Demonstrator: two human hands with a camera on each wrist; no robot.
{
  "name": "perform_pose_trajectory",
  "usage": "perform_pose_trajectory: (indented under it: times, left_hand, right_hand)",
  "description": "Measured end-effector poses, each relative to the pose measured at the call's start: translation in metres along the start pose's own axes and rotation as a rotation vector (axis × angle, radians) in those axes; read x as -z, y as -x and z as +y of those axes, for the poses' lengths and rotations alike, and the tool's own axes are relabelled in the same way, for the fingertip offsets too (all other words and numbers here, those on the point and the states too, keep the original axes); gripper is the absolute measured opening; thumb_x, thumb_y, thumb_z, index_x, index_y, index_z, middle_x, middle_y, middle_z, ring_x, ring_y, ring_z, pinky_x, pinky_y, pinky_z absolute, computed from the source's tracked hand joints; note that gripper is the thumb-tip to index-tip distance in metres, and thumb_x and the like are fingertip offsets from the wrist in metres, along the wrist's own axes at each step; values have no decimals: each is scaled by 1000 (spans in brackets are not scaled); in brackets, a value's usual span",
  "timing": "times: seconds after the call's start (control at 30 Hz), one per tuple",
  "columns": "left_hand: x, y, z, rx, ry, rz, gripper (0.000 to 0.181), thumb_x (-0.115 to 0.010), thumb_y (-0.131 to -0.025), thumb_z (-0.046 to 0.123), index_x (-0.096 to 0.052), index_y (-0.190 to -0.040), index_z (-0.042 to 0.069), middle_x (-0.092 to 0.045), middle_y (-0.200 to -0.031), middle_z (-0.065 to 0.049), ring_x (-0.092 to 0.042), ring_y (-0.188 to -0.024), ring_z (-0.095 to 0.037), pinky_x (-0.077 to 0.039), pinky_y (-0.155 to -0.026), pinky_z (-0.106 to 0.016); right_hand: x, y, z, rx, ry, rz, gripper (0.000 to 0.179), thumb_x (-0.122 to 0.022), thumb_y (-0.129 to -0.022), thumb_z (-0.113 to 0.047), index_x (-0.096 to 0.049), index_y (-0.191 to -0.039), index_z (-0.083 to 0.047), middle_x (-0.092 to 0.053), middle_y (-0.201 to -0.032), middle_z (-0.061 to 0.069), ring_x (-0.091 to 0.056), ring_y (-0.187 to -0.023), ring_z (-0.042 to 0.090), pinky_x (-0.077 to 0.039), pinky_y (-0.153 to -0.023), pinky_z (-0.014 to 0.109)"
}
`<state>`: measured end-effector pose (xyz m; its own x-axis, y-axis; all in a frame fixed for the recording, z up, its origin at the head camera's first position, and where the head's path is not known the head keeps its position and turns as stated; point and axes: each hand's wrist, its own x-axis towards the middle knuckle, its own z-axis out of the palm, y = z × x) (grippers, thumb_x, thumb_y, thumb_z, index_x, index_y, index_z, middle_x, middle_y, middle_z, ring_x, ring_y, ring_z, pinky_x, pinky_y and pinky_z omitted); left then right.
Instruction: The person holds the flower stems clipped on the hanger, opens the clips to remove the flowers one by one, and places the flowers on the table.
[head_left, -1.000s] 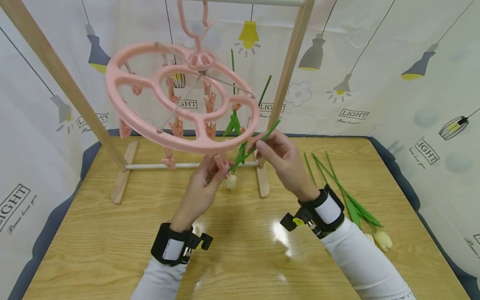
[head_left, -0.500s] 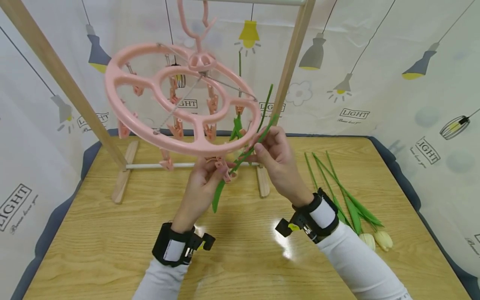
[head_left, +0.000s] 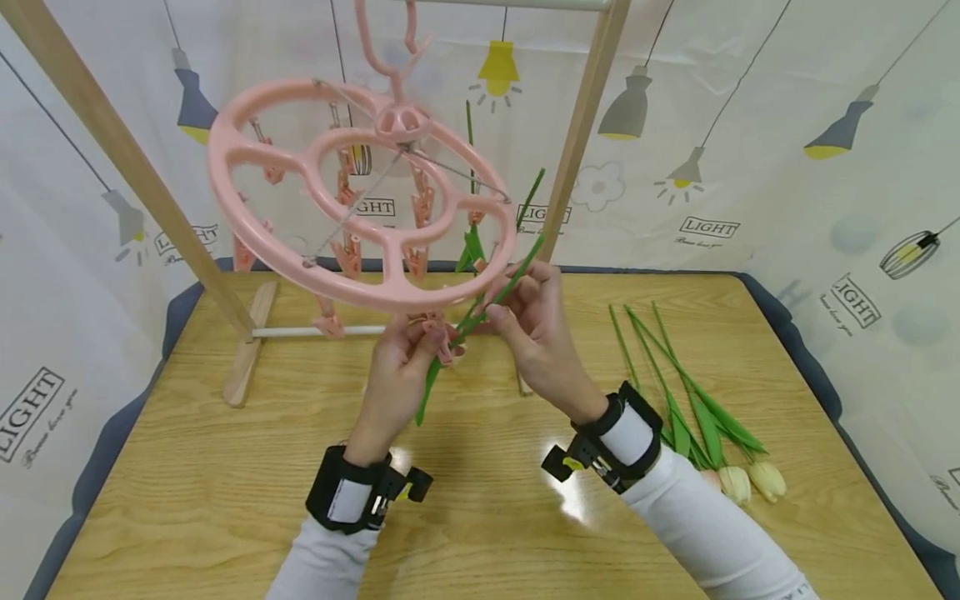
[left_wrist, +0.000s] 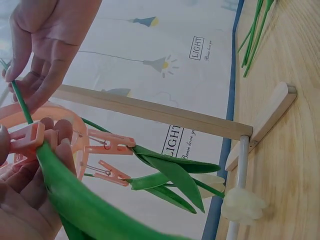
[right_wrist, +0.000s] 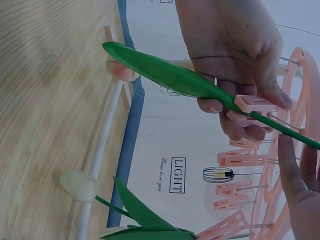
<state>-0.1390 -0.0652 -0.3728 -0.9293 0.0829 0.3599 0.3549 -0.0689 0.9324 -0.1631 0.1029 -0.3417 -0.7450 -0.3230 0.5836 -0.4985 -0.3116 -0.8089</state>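
Tulip stem (right_wrist: 280, 128), green and slanted, is pinched between thumb and finger of the right hand (head_left: 536, 333); lower down, it is seated at the pink clip (right_wrist: 256, 103), on which the left hand (head_left: 397, 367) is clamped. Its broad, pointed leaf (right_wrist: 165, 75) is directed downward past the clip. Behind the leaf, a pink-tinged bloom (right_wrist: 120, 71) is seen; its attachment cannot be confirmed. The clip is positioned just below the pink ring hanger (head_left: 375, 296). Two other tulips (left_wrist: 177, 175) are suspended head-down nearby. Loose tulips (head_left: 707, 429) are laid on the wooden table (head_left: 480, 517), right of the right hand.
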Motion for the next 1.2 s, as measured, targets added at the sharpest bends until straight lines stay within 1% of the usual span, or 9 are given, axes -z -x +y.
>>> perform_pose_trajectory:
  times: [0.1,0.13,0.33,0.5,0.7,0.83,1.0,1.1,1.2]
  left_hand:
    - [0,0,-1,1,-16,7,14,-42,-102,2,-43,-107,-12,-58,-86,-26,-58,-68,-16,-59,-71,-26]
    - [0,0,-1,0,-23,8,15,-41,-102,2,-43,-106,-12,-58,-85,-25,-58,-67,-14,-59,-71,-27]
    - [-1,0,-2,-23,-67,24,15,-41,-103,3,-44,-104,-12,-59,-84,-26,-58,-66,-10,-58,-68,-25]
    - [-1,-1,-2,-58,-131,53,16,-41,-102,4,-46,-105,-11,-60,-83,-28,-58,-65,-19,-53,-60,-21]
    - [-1,0,-1,-57,-169,75,19,-41,-103,10,-50,-107,-6,-61,-80,-25,-57,-62,-23,-51,-57,-23]
    - [-1,-1,-2,-68,-193,93,23,-42,-103,10,-54,-96,-8,-61,-76,-24,-55,-58,-23,-51,-58,-25]
    - [1,-2,-1,-84,-200,104,29,-44,-102,9,-56,-82,-8,-61,-71,-24,-52,-58,-19,-46,-58,-22]
    - [2,-1,0,-74,-198,81,26,-43,-103,8,-55,-87,-8,-61,-73,-25,-54,-60,-22,-46,-56,-22]
    - [4,-1,-1,-65,-201,51,21,-42,-103,8,-53,-95,-8,-60,-75,-24,-56,-64,-23,-50,-60,-24]
  right_hand:
    - [-1,1,3,19,-9,-21,46,-43,-93,18,-28,-126,-12,-52,-106,1,-58,-96,18,-62,-79,35]
    - [-2,1,3,25,-10,-27,49,-44,-93,19,-28,-126,-12,-52,-107,2,-57,-96,19,-62,-79,35]
    - [-4,1,5,25,4,-19,53,-44,-87,27,-10,-125,14,-51,-101,5,-57,-90,20,-63,-78,32]
    - [-5,0,5,19,9,1,51,-45,-88,25,-11,-124,14,-52,-98,8,-59,-86,18,-63,-75,31]
    - [-7,1,5,18,-3,2,49,-45,-89,24,-11,-123,15,-53,-97,3,-60,-86,17,-63,-74,32]
    - [-6,1,5,23,12,-8,48,-46,-90,21,-12,-123,14,-53,-96,4,-60,-86,17,-63,-74,32]
    - [-3,0,4,32,47,-13,49,-49,-93,15,-14,-126,15,-53,-96,7,-59,-84,18,-62,-73,28]
    - [-1,1,4,32,61,-6,50,-50,-93,14,-15,-128,15,-53,-96,7,-58,-84,19,-61,-73,26]
    - [1,1,2,37,79,3,51,-48,-91,17,-15,-129,16,-54,-97,2,-56,-85,16,-59,-73,22]
